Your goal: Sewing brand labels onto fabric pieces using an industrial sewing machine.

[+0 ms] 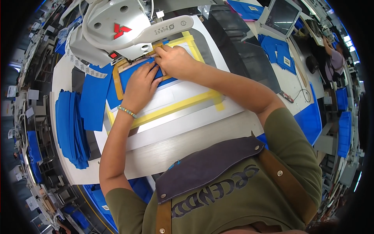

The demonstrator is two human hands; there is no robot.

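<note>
My left hand [141, 85] lies with its fingers stretched over a blue fabric piece [127, 80] inside an amber-yellow template frame [117, 82]. A beaded bracelet [127, 112] circles that wrist. My right hand [173, 60] is bent over the frame's far right part, fingers and thumb pressed together beside the left fingertips; what they grip, if anything, is hidden. Just beyond both hands stands the white head of a sewing machine [113, 29], its needle area mostly covered. Under the frame lies a white sheet edged with yellow tape [175, 105].
A stack of blue fabric pieces [70, 128] sits at the table's left, next to a flat blue panel [94, 103]. At the far right are more blue pieces [278, 54], a screen [281, 17] and a blue bin [311, 117]. Another person [338, 58] works beyond.
</note>
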